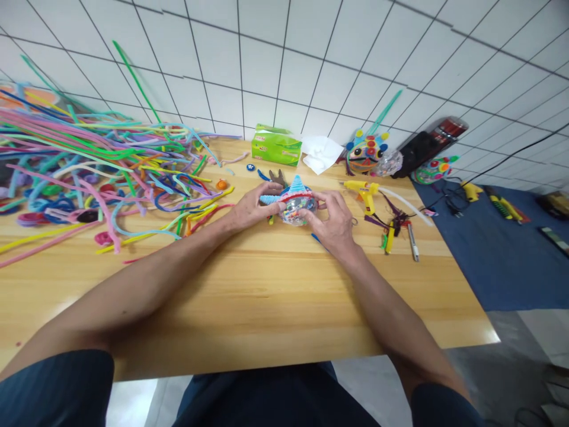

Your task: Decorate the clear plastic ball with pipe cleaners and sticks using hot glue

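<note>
Clear plastic ball (pixel 297 212) is sitting nearer far edge of tabletop (pixel 267 302); left hand (pixel 256 206) and right hand (pixel 334 220) are holding it between them, grip half-closed; uneven squeezing could be loosening blue cone (pixel 297 185).

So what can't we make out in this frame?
All in the head view:
- Far side of the clear ball: hidden by its own front; the left hand and right hand cover parts of its sides.
- Left end of the pipe cleaner pile: cut off by the left edge.
- Small print on the green tissue pack: too small to read.
- Markings on the white-barrelled pen: too small, blurred.
</note>
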Motion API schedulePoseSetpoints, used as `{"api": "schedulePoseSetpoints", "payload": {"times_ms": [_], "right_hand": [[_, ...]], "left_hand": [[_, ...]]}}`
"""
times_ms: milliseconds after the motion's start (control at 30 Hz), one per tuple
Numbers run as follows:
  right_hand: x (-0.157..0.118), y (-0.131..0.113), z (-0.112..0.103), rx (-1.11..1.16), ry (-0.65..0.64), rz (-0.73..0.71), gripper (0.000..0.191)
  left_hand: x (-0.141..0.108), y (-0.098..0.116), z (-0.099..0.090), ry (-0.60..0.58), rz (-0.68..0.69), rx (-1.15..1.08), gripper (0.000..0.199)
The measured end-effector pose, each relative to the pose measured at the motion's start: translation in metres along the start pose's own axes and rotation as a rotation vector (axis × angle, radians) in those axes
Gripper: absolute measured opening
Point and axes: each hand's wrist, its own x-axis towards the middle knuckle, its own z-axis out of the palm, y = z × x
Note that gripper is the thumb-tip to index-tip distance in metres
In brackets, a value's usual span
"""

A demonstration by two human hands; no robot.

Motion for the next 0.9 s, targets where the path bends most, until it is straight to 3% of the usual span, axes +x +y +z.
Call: {"api": "schedulePoseSetpoints", "payload": {"times_ms": [267,467,633,900], "right_hand": [[-0.002,0.000,0.005,0.011,0.047,0.099,0.035],[-0.004,-0.001,0.010,0.153,0.106,0.184,0.033],[-0.006,-0.005,0.016,0.229,0.108,0.297,0.033],[-0.008,-0.004,0.016,0.235,0.102,0.307,0.032]], "left_hand": [[0.003,0.000,0.001,0.037,0.014,-0.009,0.084],[0.005,0.003,-0.003,-0.082,0.028,-0.042,0.094],[0.005,0.003,-0.001,-0.025,0.083,-0.002,0.100],[0.003,-0.005,0.011,-0.024,0.086,-0.001,0.106]]}}
